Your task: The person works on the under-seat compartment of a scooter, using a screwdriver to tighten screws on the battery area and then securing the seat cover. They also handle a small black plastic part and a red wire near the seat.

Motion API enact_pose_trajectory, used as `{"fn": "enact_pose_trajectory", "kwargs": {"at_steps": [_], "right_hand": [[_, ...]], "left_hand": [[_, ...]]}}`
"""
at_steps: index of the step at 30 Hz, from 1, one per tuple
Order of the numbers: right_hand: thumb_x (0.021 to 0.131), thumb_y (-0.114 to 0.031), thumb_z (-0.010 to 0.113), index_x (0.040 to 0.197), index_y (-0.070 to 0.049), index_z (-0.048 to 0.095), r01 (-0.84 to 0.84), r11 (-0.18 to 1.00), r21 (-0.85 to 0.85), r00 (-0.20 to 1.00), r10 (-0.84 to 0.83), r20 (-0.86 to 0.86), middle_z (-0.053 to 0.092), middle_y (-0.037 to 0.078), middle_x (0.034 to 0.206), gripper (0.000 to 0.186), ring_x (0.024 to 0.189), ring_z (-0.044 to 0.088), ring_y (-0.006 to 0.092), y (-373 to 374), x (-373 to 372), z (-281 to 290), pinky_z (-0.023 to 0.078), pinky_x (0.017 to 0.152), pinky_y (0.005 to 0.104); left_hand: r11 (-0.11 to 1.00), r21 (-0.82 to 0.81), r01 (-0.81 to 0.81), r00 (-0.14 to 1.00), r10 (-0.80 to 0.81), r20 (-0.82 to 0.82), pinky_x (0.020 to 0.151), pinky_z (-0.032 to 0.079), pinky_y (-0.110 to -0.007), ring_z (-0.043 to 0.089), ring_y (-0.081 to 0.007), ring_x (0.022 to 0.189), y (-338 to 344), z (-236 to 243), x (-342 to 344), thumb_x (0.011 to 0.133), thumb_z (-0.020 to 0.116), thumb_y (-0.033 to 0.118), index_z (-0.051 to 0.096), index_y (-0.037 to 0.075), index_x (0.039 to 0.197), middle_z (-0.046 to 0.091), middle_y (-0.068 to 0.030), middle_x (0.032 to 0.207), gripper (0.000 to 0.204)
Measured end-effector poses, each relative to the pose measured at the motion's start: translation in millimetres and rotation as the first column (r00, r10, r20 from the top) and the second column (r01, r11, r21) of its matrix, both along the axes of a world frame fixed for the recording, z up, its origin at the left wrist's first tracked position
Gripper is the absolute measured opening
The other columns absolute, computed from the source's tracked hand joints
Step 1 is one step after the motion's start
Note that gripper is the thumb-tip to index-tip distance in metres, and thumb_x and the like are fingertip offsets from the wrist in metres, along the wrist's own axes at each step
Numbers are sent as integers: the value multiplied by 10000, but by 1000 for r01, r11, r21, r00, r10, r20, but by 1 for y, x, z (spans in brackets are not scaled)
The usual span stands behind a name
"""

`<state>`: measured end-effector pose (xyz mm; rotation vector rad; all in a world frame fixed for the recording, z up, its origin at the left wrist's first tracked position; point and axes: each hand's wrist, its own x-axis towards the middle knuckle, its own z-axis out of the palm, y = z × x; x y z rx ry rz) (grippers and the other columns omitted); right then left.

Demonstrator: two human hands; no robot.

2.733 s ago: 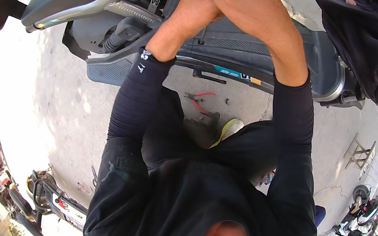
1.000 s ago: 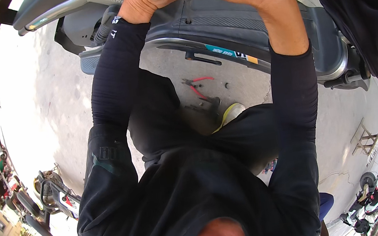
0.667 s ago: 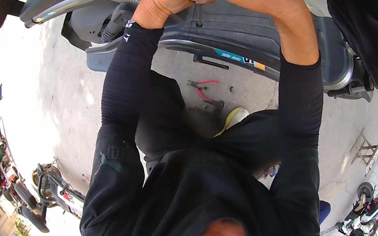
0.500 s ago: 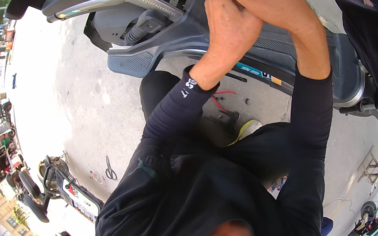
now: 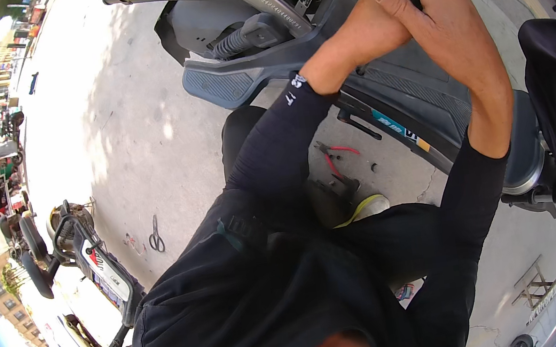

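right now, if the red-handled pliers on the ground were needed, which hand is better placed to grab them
Probably the left hand: it appears nearer the red-handled pliers, though the right hand partly overlaps it. The right looks farther from them.

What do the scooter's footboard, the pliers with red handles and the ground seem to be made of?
Footboard: probably moulded plastic, perhaps rubber; dark grey, matte, with fine ribs.
Pliers: the head is likely steel, dark and dull; the handles seem plastic-coated, since their red is bright and even.
Ground: looks like concrete, pale grey and matte, with a thin crack.
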<state>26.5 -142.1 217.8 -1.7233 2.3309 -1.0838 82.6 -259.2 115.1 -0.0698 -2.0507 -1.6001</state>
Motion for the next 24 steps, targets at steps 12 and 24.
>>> {"fn": "enact_pose_trajectory", "kwargs": {"at_steps": [12,24], "right_hand": [[1003,-510,622,1355,-49,627,17,999,-30,999,-18,-32,694,180,1263,580,1089,704,333,9,-8,-19,533,956,398],[992,-536,626,1375,-44,605,14,1000,28,1000,-14,3,702,200,1205,624,1121,685,372,7,0,-16,525,966,405]], "left_hand": [[779,492,388,867,-489,91,469,323,-294,465,-179,476,-19,2,-4,880,727,199,597,40,756,484,-23,571,240],[919,300,255,967,-241,-86,508,399,-274,554,-138,566,-20,-6,-5,882,742,157,586,-8,1095,639,-78,746,311]]}}
